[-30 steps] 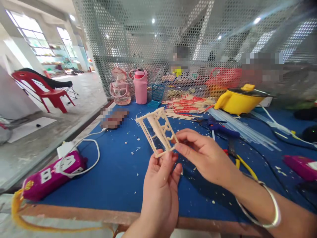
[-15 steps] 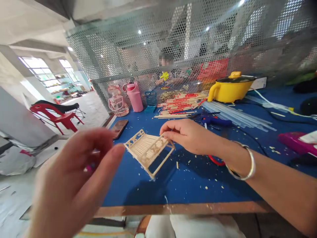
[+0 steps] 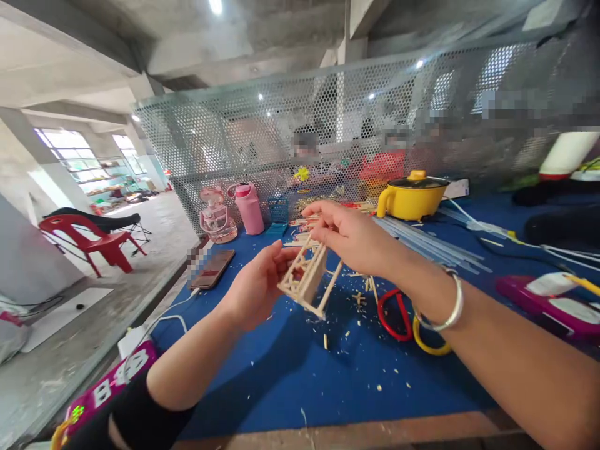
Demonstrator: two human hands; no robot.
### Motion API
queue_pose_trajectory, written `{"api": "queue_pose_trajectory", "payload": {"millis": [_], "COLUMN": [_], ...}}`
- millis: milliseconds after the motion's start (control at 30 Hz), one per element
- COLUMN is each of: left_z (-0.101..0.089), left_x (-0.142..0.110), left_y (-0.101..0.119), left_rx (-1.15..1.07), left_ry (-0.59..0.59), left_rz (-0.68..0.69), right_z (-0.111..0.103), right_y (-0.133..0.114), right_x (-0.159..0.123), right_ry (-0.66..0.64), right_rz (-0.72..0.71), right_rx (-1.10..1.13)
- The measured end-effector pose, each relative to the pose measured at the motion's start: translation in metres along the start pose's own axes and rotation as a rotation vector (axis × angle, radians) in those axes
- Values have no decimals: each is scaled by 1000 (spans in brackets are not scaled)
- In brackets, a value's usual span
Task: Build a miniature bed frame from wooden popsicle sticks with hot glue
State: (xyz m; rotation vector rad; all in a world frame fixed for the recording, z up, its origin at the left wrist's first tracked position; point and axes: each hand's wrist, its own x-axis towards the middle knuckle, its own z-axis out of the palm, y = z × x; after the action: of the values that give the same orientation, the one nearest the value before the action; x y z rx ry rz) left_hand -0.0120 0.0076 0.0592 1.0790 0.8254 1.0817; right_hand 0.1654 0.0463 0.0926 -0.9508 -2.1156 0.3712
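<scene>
A small wooden stick model (image 3: pixel 307 281), a frame with a slatted panel and thin legs, is held tilted above the blue tabletop. My right hand (image 3: pixel 349 234) pinches its upper edge between thumb and fingers. On the model's left side, my left hand (image 3: pixel 260 281) has its fingers curled against the frame; part of their grip is hidden behind it. Scissors with red and yellow handles (image 3: pixel 396 315) lie beneath my right forearm. Short stick offcuts (image 3: pixel 359 300) are scattered on the table just past the model.
Behind stand a pink bottle (image 3: pixel 250 209), a clear pink jug (image 3: pixel 218 219) and a yellow pot (image 3: pixel 412 199). Translucent glue sticks (image 3: pixel 431 244) lie at right. A phone (image 3: pixel 213 269) and a purple power strip (image 3: pixel 112 381) are at left. A perforated metal screen (image 3: pixel 234 137) closes the back.
My left hand has moved from the near left over to the model and taken hold of it. The model has been turned and tilted more steeply in my right hand. The view has shifted upward.
</scene>
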Motion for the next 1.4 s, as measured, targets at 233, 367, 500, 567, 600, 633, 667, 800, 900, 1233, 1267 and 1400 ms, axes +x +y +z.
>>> {"api": "queue_pose_trajectory", "payload": {"millis": [233,367,500,567,600,633,667,800,900,1233,1267,1400], "left_z": [-7,-8,-4,-4,-4,-5,-6,-10,-8,-2,-3,-2], "left_x": [-5,-13,-10,-4,-1,2,5,11,8,-5,-6,-5], "left_y": [-8,-19,-13,-9,-9,-9,-11,-24,-31,-41,-41,-44], "left_rx": [-111,-80,-12,15,19,21,21,31,6,-72,-67,-22], "left_ry": [-18,-73,-77,-90,-91,-86,-75,-21,7,-61,-61,-9], "left_rz": [-90,27,90,112,125,139,153,165,149,87,84,81], "right_z": [6,5,-1,-3,-3,-2,0,14,27,45,45,44], "right_y": [-5,-6,-12,-13,-12,-11,-9,3,10,22,22,20], "right_x": [-7,-7,1,7,9,11,12,7,-7,-33,-33,-36], "right_ry": [-52,-64,-100,-105,-104,-107,-113,-80,80,367,377,378], "right_rz": [-298,-390,-462,-480,-481,-475,-466,-387,-240,-143,-147,-150], "right_rx": [-145,-197,-286,-348,-377,-400,-411,-243,41,246,234,188]}}
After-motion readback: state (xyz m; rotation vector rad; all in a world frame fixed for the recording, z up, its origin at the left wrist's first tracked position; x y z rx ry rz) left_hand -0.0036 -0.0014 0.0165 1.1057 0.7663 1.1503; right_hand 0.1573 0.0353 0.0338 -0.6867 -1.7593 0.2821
